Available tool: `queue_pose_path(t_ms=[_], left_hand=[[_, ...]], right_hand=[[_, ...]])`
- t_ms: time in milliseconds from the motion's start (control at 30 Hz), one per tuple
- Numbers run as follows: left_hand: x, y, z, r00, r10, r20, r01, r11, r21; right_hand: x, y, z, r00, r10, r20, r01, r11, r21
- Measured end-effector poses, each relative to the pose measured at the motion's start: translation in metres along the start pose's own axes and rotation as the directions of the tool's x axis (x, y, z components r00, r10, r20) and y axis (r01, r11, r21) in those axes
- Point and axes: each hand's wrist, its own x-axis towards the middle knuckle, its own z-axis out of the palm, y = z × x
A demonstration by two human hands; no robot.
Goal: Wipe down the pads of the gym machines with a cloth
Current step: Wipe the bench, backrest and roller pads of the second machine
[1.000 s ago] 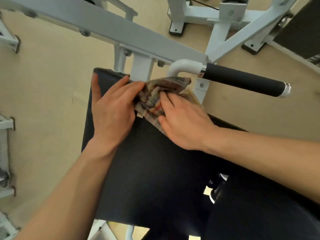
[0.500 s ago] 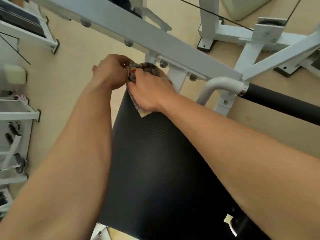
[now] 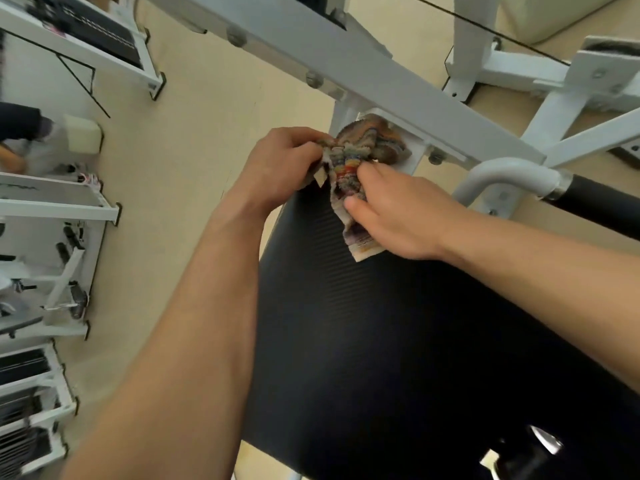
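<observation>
The broad black ribbed vinyl seat pad [image 3: 398,341] of the gym machine fills the lower middle of the view, sloping away from the person toward its far top edge, and most of its surface lies bare, so the wiping of this pad looks to me barely begun or paused. Behind that edge runs the white painted steel frame beam [image 3: 363,74], bolted across on a slant, with a curved white tube ending in a black foam handle grip [image 3: 602,199] off to the right; the pad is fixed to this frame, which is why the hands work close against the brackets. Both forearms reach forward over the pad because the cloth sits at its far end. The left hand [image 3: 280,164] is curled closed, pinching one bunched side of the cloth, which seems meant to anchor it while it is gathered. The right hand [image 3: 401,216] lies flatter, fingers and thumb pressing the other side down onto the pad, clasping the fabric rather than letting it go. The small multicoloured striped terry cloth [image 3: 360,157] is crumpled between the two hands at the pad's top edge, part of it bulging up against the white bracket, a pale hemmed corner hanging below the right thumb; I judge it is being refolded into a wad for wiping
</observation>
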Motion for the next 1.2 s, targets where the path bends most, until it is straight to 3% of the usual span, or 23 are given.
queue_pose_path(t_ms=[100, 233, 367, 533, 633, 733, 967, 1200], left_hand=[[0.022, 0.007, 0.008, 0.997, -0.037, 0.066, 0.032, 0.997, 0.075], [0.043, 0.000, 0.004, 0.994, -0.098, 0.040, 0.093, 0.989, 0.115], [0.024, 0.005, 0.001, 0.990, -0.072, 0.125, 0.052, 0.986, 0.161], [-0.011, 0.020, 0.015, 0.962, 0.194, 0.195, -0.248, 0.917, 0.313], [-0.015, 0.017, 0.020, 0.915, 0.294, 0.275, -0.391, 0.813, 0.432], [-0.023, 0.006, 0.027, 0.896, 0.351, 0.272, -0.443, 0.752, 0.489], [-0.108, -0.014, 0.090, 0.881, 0.410, 0.235, -0.472, 0.739, 0.482], [-0.195, -0.082, 0.123, 0.890, 0.395, 0.229, -0.455, 0.722, 0.521]], right_hand=[[0.035, -0.012, 0.000, 0.996, 0.090, -0.023, -0.085, 0.984, 0.158], [0.067, -0.017, 0.005, 0.979, 0.202, -0.038, -0.178, 0.928, 0.328], [0.038, -0.021, 0.020, 0.953, 0.212, -0.217, -0.179, 0.970, 0.163], [-0.034, 0.000, 0.045, 0.816, 0.342, -0.466, -0.359, 0.932, 0.056], [-0.045, 0.006, 0.053, 0.774, 0.432, -0.463, -0.461, 0.885, 0.055], [-0.048, -0.007, 0.061, 0.722, 0.454, -0.523, -0.478, 0.873, 0.097], [-0.093, -0.023, 0.093, 0.598, 0.590, -0.542, -0.508, 0.803, 0.312], [-0.146, -0.046, 0.178, 0.539, 0.681, -0.496, -0.642, 0.713, 0.281]])
